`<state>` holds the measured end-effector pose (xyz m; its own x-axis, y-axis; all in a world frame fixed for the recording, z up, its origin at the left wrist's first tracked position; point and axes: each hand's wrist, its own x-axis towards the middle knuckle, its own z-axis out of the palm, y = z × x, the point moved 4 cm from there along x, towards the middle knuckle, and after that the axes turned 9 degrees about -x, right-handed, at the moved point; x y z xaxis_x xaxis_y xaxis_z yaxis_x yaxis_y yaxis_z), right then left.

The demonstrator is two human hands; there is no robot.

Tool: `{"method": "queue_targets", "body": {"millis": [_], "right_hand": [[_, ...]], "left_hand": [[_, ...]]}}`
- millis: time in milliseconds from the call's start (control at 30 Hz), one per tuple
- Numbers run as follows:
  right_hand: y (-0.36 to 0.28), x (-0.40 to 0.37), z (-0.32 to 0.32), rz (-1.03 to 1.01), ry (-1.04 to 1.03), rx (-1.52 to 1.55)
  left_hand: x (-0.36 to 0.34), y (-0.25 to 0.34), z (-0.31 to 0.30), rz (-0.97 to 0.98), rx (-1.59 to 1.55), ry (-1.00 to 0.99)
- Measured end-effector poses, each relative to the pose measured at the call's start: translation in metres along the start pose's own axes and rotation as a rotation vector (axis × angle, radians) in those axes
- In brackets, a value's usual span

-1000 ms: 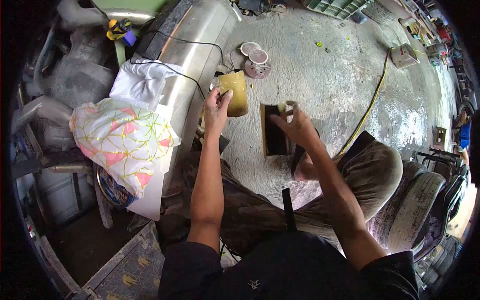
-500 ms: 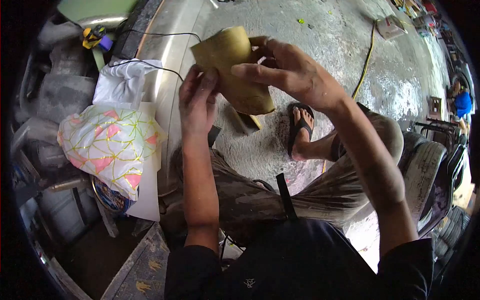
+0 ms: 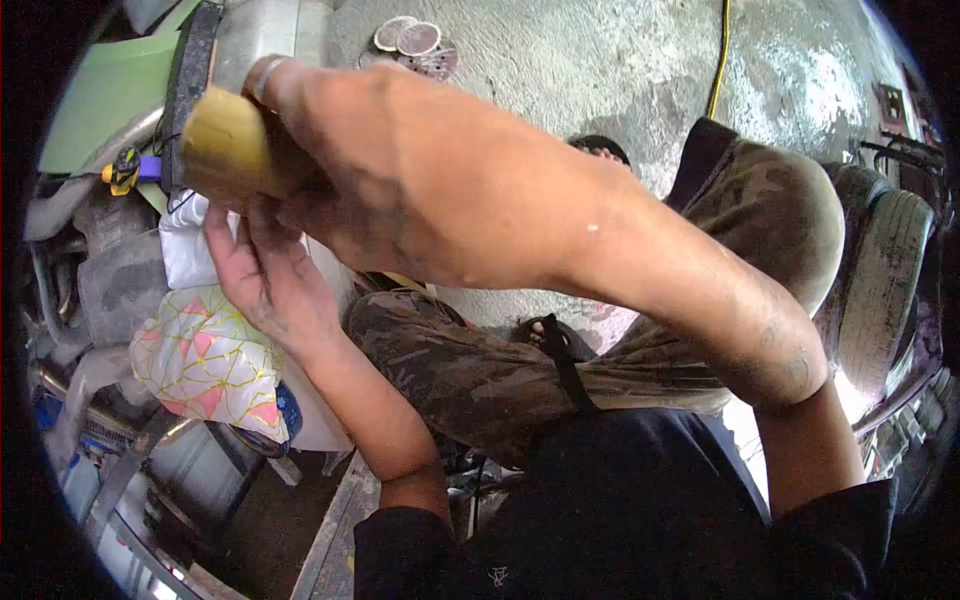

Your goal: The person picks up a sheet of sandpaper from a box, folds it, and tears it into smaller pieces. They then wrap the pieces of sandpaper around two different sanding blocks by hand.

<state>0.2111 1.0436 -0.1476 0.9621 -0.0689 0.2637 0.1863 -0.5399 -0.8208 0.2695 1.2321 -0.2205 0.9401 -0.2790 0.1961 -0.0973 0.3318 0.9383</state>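
A curled, yellowish-tan sheet that looks like sandpaper (image 3: 225, 140) is raised at the upper left, slightly blurred. My right hand (image 3: 390, 175) reaches across in front of me with its fingers closed around the sheet's right side; a ring shows on one finger. Below it, my left hand (image 3: 275, 280) has its fingertips at the sheet's lower edge, gripping it from underneath. The right hand hides part of the sheet and some of the left fingers.
Left of my legs lies a white plastic bag with pink and gold patterns (image 3: 205, 360), near a white cloth or liner (image 3: 185, 245). Round sanding discs (image 3: 418, 38) rest on the concrete floor. A yellow cord (image 3: 722, 60) runs at the right, above a tire (image 3: 885, 270).
Both hands have moved left with the sheet, and the right hand has come closer to the camera. My view has shifted, bringing the discs on the floor into sight.
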Motion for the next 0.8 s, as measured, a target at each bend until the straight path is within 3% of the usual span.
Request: {"method": "queue_targets", "body": {"millis": [167,200,267,333,400,500,633,800], "right_hand": [[-0.005,0.012,-0.020,-0.029,-0.002,-0.073],[-0.007,0.014,-0.023,-0.056,0.012,-0.074],[-0.007,0.013,-0.033,-0.068,0.083,-0.083],[-0.006,0.015,-0.041,-0.069,0.164,-0.094],[-0.005,0.015,-0.047,-0.074,0.256,-0.110],[-0.007,0.015,-0.050,-0.085,0.372,-0.119],[-0.009,0.020,-0.046,-0.079,0.441,-0.108],[-0.009,0.017,-0.055,-0.065,0.466,-0.127]], "left_hand": [[0.021,0.015,0.014,0.117,-0.073,0.019],[0.024,0.014,0.018,0.045,-0.203,0.096],[0.034,-0.004,0.014,-0.061,-0.095,0.059],[0.040,-0.046,0.001,-0.228,0.443,-0.120],[0.028,-0.099,-0.010,-0.368,1.001,-0.445],[0.003,-0.180,-0.031,-0.436,1.528,-0.858],[-0.022,-0.234,-0.043,-0.452,1.670,-0.999],[-0.033,-0.246,-0.057,-0.589,1.641,-1.143]]}}
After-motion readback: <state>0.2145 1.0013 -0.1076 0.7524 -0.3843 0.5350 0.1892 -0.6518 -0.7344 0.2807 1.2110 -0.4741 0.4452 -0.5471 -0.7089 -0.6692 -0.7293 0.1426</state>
